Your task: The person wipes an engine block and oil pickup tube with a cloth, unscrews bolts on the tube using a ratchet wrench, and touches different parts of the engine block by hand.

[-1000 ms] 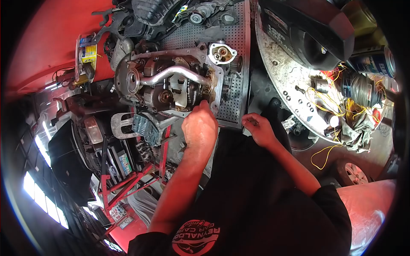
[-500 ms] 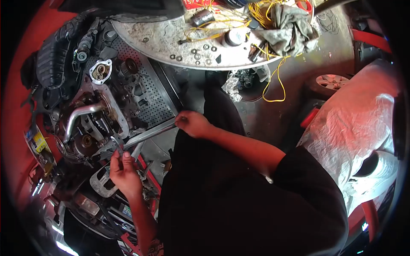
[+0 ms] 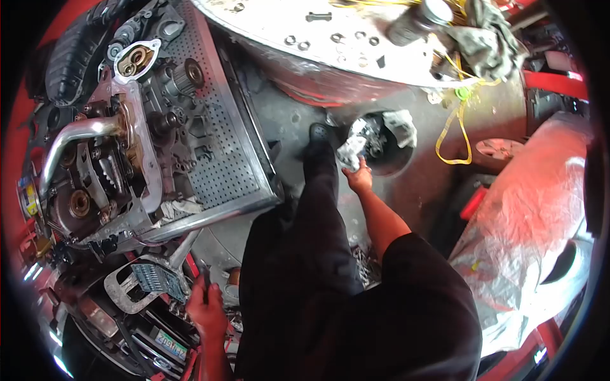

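My left hand is closed around a slim metal tool, whose upper end sticks up past the fingers. It is low at the left, beside a grey plastic stool bearing a socket set. Stretched out over the floor, my right hand is at the near edge of a round dark bin. Its fingers meet a crumpled white wipe hanging over the rim; whether they grip it is unclear. An opened engine with a bright metal pipe lies at the left.
The engine sits on a perforated metal bench. A round white table carries several nuts, a dark jar and a grey rag. A yellow cord hangs off it. Plastic sheeting covers something at the right.
My right hand has left the bench corner and reached forward to the bin. My left hand, still holding the tool, has dropped away from the engine. The view has shifted.
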`<state>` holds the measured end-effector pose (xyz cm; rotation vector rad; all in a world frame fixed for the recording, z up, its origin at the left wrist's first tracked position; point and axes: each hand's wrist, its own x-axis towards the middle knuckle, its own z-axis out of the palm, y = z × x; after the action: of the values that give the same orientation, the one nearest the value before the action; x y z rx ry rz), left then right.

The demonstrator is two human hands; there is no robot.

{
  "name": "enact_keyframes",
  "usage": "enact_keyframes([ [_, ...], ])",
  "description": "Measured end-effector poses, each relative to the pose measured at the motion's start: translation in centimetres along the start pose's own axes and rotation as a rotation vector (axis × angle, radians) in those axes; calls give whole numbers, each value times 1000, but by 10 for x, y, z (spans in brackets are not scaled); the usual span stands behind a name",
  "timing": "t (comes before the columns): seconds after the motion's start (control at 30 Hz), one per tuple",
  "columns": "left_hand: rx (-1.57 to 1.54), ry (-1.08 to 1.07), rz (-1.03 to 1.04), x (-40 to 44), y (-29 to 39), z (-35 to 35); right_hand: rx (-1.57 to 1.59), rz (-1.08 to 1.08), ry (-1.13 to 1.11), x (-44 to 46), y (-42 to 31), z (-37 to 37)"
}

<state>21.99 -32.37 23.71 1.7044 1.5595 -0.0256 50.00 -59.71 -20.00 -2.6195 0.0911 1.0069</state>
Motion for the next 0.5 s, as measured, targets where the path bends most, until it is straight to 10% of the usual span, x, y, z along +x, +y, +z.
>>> enact_keyframes([
  [0.07, 87, -22, 0, 3, -22, 5, 35, -249, 188, 34, 30, 35],
  [0.33, 244, 28, 12, 32, -46, 25, -21, 66, 19, 91, -1, 54],
  [0.5, 163, -31, 84, 27, -78, 8, 218, -612, 594, 59, 24, 46],
])
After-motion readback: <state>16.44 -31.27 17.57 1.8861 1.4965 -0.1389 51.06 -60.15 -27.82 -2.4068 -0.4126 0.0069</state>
